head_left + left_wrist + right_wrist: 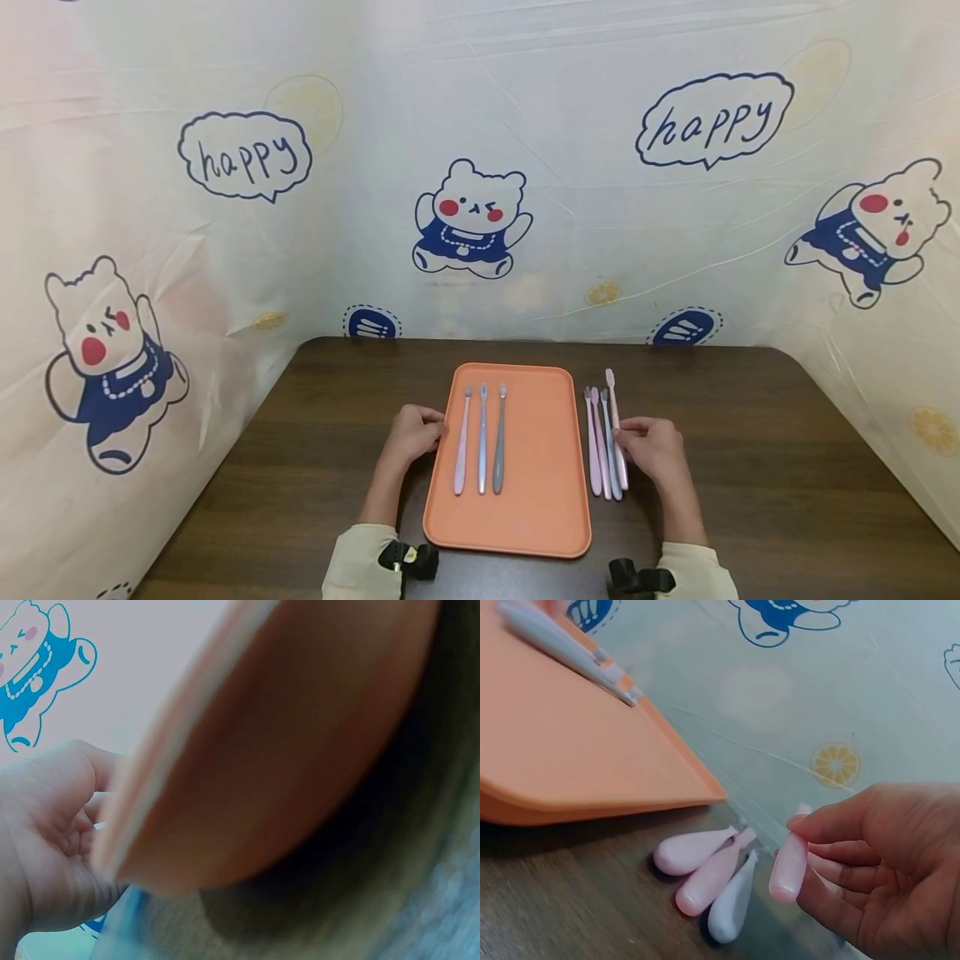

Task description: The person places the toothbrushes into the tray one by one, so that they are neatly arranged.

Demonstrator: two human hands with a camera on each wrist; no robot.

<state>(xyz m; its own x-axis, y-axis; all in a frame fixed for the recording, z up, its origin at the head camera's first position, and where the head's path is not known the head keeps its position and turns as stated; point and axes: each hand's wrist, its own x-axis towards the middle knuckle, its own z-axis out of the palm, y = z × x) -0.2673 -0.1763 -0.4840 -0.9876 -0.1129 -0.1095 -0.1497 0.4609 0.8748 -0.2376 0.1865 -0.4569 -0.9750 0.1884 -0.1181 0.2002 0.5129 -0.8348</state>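
Observation:
An orange tray (540, 467) lies on the table with its long side running away from me. Three toothbrushes rest side by side in its left half: a pink one (461, 450), a light blue one (482, 442) and a grey one (498, 450). My left hand (412, 433) holds the tray's left rim; the tray hides some fingertips in the left wrist view. To the right of the tray, my right hand (652, 446) pinches a pink toothbrush (786, 874) between thumb and fingers. Beside it lie two pink toothbrushes (705, 881) and a light blue one (733, 907), close together.
The dark wooden table (750, 467) extends on both sides of the tray. Behind and around it hangs a pale curtain (570, 250) printed with bears. Black wrist-camera mounts (637, 577) sit on both sleeves.

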